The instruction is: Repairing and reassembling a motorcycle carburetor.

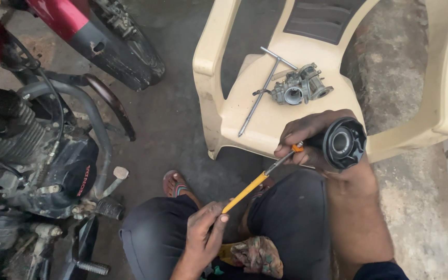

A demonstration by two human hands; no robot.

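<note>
There is a single view, from a camera worn on the person's head. It looks steeply down over the person's own lap and knees toward the concrete floor (pixel 182 119). It sits close: both forearms enter from the bottom edge and the hands fill the lower middle. A cream plastic chair (pixel 265 119) stands just ahead at the upper right, its seat seen from above. A motorcycle (pixel 37 145) lies along the left edge, cut off by the frame.
</note>
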